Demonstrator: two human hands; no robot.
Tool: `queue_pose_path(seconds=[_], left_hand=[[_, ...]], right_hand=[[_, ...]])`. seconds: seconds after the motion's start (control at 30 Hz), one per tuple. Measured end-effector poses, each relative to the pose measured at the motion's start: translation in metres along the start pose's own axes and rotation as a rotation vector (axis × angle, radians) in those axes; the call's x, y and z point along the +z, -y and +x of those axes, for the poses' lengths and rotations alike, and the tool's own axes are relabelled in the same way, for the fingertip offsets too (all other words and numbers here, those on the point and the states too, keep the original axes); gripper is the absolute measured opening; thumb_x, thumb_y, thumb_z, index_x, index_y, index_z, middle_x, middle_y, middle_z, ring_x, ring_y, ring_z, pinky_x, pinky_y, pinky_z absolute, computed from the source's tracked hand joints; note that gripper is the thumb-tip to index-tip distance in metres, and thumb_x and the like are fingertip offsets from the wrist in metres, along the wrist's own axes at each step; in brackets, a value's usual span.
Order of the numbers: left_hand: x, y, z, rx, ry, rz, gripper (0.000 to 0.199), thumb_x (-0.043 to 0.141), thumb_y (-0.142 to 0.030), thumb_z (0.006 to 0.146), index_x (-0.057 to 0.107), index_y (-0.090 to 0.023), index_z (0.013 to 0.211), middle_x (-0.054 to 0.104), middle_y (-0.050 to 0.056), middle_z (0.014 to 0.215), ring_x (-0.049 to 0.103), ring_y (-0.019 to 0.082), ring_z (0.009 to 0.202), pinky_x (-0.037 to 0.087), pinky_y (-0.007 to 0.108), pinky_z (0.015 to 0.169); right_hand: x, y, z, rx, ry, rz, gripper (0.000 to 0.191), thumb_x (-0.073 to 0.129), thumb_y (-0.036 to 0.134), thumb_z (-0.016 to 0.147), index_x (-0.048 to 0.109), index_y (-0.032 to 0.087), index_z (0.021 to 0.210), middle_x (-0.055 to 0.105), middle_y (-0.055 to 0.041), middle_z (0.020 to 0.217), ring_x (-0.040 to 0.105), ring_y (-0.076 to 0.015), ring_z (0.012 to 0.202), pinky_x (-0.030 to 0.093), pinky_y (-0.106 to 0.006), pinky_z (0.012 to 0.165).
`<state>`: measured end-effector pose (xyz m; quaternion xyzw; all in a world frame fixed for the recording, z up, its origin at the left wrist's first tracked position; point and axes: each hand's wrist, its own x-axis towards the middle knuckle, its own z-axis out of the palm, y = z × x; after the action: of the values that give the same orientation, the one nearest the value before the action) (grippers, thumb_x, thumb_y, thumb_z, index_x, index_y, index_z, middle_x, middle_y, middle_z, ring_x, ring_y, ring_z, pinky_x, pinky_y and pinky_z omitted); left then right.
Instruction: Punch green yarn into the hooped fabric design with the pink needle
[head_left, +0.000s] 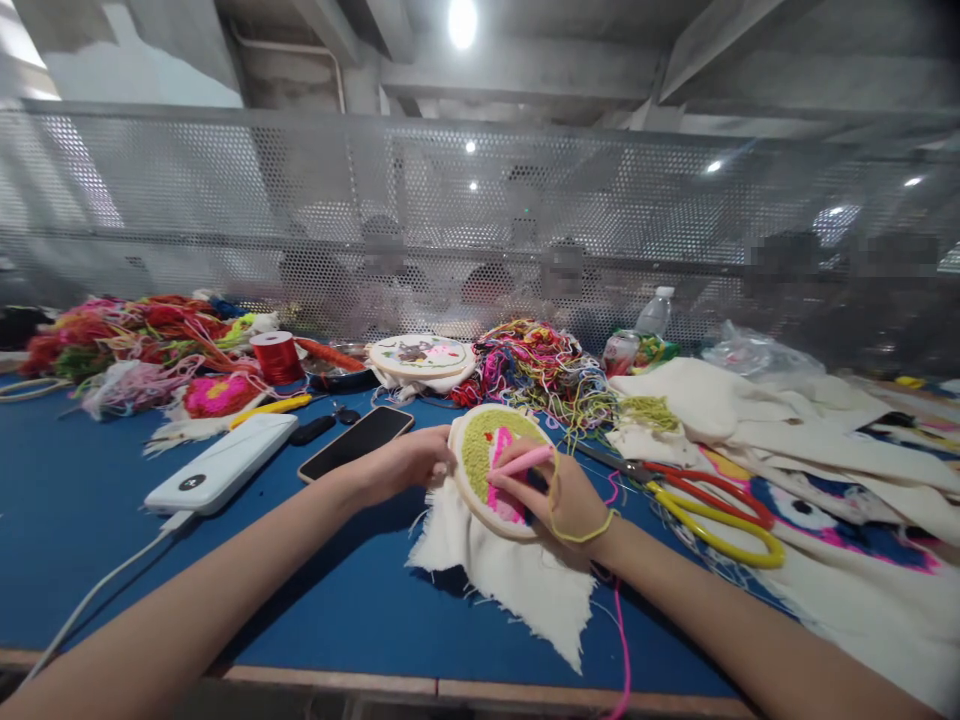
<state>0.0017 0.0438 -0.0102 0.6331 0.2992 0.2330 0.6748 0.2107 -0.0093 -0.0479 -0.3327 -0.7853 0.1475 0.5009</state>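
Observation:
My left hand (415, 455) grips the left edge of a round embroidery hoop (471, 498), which is tilted toward me above the blue table. Stretched in the hoop is white cloth (517, 595) with a frayed edge hanging down. Green and pink yarn loops (480, 450) cover much of its face. My right hand (574, 495) is closed around a pink punch needle (525, 461) held against the pink part. Its tip is hidden by my fingers. Pink yarn (621, 640) runs down past the table edge, and a yellow-green strand (581, 538) crosses my right wrist.
Scissors with red and yellow handles (724, 530) lie right of my wrist, near heaped white fabric (720, 400). To the left are a white power bank (225, 462) with a cable and a black phone (356, 443). Behind sit yarn piles (544, 370), another hoop (421, 356) and a mesh screen (315, 190).

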Motion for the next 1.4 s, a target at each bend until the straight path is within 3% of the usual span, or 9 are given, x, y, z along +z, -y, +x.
queue_pose_path(seconds=[0.17, 0.27, 0.4, 0.7, 0.83, 0.93, 1.1, 1.27, 1.4], left_hand=[[0.018, -0.001, -0.007, 0.129, 0.042, 0.062, 0.080, 0.075, -0.016, 0.066, 0.037, -0.025, 0.135, 0.053, 0.008, 0.133, 0.049, 0.027, 0.122, 0.045, 0.038, 0.095], [0.021, 0.001, -0.007, 0.160, 0.052, 0.075, 0.084, 0.076, -0.016, 0.066, 0.034, -0.026, 0.137, 0.046, 0.009, 0.140, 0.042, 0.028, 0.129, 0.042, 0.039, 0.100], [0.019, 0.003, -0.006, 0.186, 0.057, 0.083, 0.087, 0.076, -0.014, 0.065, 0.032, -0.025, 0.139, 0.044, 0.010, 0.142, 0.038, 0.029, 0.131, 0.041, 0.040, 0.102], [0.022, 0.003, -0.007, 0.190, 0.056, 0.108, 0.081, 0.075, -0.014, 0.066, 0.034, -0.022, 0.136, 0.049, 0.011, 0.134, 0.046, 0.029, 0.123, 0.043, 0.040, 0.097], [0.019, -0.001, -0.006, 0.197, 0.029, 0.130, 0.074, 0.077, -0.014, 0.062, 0.046, -0.020, 0.129, 0.054, 0.010, 0.129, 0.051, 0.027, 0.118, 0.044, 0.038, 0.095], [0.008, -0.006, -0.005, 0.097, 0.081, 0.087, 0.061, 0.073, -0.011, 0.063, 0.054, -0.017, 0.121, 0.061, 0.009, 0.120, 0.057, 0.024, 0.107, 0.047, 0.033, 0.087], [-0.008, -0.007, -0.007, -0.020, 0.189, 0.063, 0.064, 0.063, -0.007, 0.067, 0.051, -0.023, 0.129, 0.063, 0.008, 0.119, 0.063, 0.019, 0.092, 0.049, 0.025, 0.069], [0.008, 0.013, 0.006, 0.317, -0.045, 0.269, 0.048, 0.063, -0.019, 0.076, 0.057, -0.024, 0.124, 0.060, 0.005, 0.126, 0.058, 0.023, 0.109, 0.044, 0.035, 0.093], [0.014, 0.023, 0.016, 0.386, -0.220, 0.302, 0.033, 0.063, -0.028, 0.078, 0.067, -0.017, 0.109, 0.067, 0.008, 0.116, 0.058, 0.029, 0.108, 0.042, 0.042, 0.097]], right_hand=[[-0.002, 0.001, 0.003, 0.135, -0.001, 0.038, 0.012, 0.065, 0.030, 0.082, 0.067, 0.018, 0.085, 0.070, -0.0054, 0.085, 0.066, -0.0201, 0.080, 0.051, -0.035, 0.076], [-0.003, 0.003, 0.004, 0.267, -0.053, 0.132, 0.017, 0.066, 0.032, 0.080, 0.066, 0.018, 0.089, 0.071, -0.0042, 0.084, 0.067, -0.0196, 0.075, 0.052, -0.032, 0.070], [-0.006, 0.009, 0.003, 0.235, -0.060, 0.006, 0.015, 0.063, 0.032, 0.083, 0.065, 0.019, 0.089, 0.071, -0.0027, 0.081, 0.066, -0.0182, 0.072, 0.050, -0.031, 0.069], [-0.008, 0.010, 0.000, 0.157, -0.056, -0.198, 0.015, 0.063, 0.035, 0.083, 0.064, 0.020, 0.086, 0.069, -0.0041, 0.074, 0.064, -0.0204, 0.065, 0.048, -0.032, 0.060], [-0.007, 0.008, 0.001, 0.082, -0.038, -0.113, 0.011, 0.066, 0.030, 0.081, 0.066, 0.019, 0.079, 0.069, -0.0041, 0.077, 0.064, -0.0192, 0.072, 0.049, -0.033, 0.070], [-0.007, 0.006, 0.002, 0.031, 0.055, -0.072, 0.008, 0.064, 0.026, 0.082, 0.068, 0.020, 0.077, 0.068, -0.0041, 0.083, 0.063, -0.0190, 0.080, 0.048, -0.034, 0.076], [-0.005, 0.006, 0.001, 0.079, -0.032, 0.034, 0.007, 0.067, 0.024, 0.079, 0.065, 0.019, 0.075, 0.066, -0.0036, 0.081, 0.062, -0.0184, 0.078, 0.048, -0.034, 0.075], [-0.004, 0.009, 0.003, 0.074, -0.035, 0.053, 0.008, 0.062, 0.022, 0.081, 0.060, 0.020, 0.074, 0.062, -0.0013, 0.074, 0.059, -0.0167, 0.071, 0.045, -0.033, 0.071], [-0.004, 0.008, 0.004, 0.147, -0.033, 0.096, 0.010, 0.062, 0.024, 0.082, 0.059, 0.020, 0.074, 0.059, 0.0004, 0.071, 0.056, -0.0157, 0.070, 0.044, -0.032, 0.070]])
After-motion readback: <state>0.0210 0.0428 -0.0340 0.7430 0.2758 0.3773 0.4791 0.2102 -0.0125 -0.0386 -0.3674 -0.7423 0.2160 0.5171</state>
